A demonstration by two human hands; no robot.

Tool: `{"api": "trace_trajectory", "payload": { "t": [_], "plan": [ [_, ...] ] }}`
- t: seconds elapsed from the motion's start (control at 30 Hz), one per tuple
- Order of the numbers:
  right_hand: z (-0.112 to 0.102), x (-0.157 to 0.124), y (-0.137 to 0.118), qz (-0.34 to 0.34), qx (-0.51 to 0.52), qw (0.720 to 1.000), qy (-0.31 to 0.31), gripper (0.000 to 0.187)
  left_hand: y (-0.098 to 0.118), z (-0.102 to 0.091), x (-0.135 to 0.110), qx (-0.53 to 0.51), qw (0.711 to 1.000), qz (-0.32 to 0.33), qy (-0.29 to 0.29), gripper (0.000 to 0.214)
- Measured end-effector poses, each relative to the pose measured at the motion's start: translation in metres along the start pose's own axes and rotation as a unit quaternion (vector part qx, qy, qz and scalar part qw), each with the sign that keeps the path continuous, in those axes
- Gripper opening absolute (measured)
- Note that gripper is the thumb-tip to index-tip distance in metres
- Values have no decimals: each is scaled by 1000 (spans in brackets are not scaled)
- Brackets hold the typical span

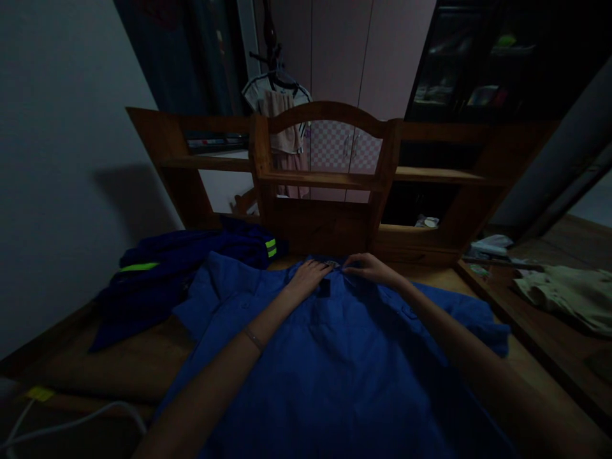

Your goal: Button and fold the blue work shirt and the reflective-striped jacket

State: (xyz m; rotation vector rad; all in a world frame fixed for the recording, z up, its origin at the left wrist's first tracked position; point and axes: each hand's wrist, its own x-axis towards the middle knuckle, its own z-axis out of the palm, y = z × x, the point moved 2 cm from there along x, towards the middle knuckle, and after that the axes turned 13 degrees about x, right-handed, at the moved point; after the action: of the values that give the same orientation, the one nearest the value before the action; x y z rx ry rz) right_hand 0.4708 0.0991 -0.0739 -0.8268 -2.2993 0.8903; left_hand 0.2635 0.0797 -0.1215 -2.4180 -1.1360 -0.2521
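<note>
A blue short-sleeved work shirt (325, 357) lies spread out in front of me, its collar at the far end and its sleeves out to both sides. My left hand (310, 273) rests on the collar with the fingers stretched out flat. Just right of it, my right hand (368, 266) pinches the collar's edge between thumb and fingers. A small dark patch (325, 288) shows on the cloth below the collar opening. Between the hands, something pale inside the neck is too dim to make out.
A dark blue garment (157, 268) with yellow-green bands lies crumpled on the left. Behind the shirt stands a wooden shelf unit (325, 182). A pale folded cloth (568, 293) lies at right, and a white cable (86, 417) runs at lower left. Clothes (282, 115) hang on a stand.
</note>
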Motion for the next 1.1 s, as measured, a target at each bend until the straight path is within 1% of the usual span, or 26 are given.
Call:
{"api": "trace_trajectory", "payload": {
  "t": [0.13,0.23,0.3,0.4,0.53,0.63,0.7,0.8,0.9,1.1],
  "plan": [
    [13,10,8,1,19,1000,20,30,3,-7,12,17,998,-50,17,31],
    [24,9,18,5,16,998,55,26,6,-10,17,14,997,-76,22,29],
    [29,5,25,7,12,996,83,25,7,-10,14,8,997,-79,20,30],
    [35,-2,31,7,16,993,118,24,6,-9,2,-7,998,-59,23,33],
    [35,-7,33,4,45,989,144,29,5,-12,-15,-44,998,-29,34,38],
    [27,-9,34,6,64,986,157,35,2,-14,-19,-75,996,-38,42,38],
    [24,-9,36,10,66,985,162,37,0,-15,-19,-101,992,-49,49,34],
    [26,-8,38,11,51,986,161,33,-3,-13,-17,-152,986,-56,46,30],
    [35,-8,38,7,13,986,163,27,-7,-9,-17,-193,979,-65,25,29],
    [49,-9,33,-4,-75,981,177,17,-10,-7,-19,-215,972,-94,-18,23]
  ]
}}
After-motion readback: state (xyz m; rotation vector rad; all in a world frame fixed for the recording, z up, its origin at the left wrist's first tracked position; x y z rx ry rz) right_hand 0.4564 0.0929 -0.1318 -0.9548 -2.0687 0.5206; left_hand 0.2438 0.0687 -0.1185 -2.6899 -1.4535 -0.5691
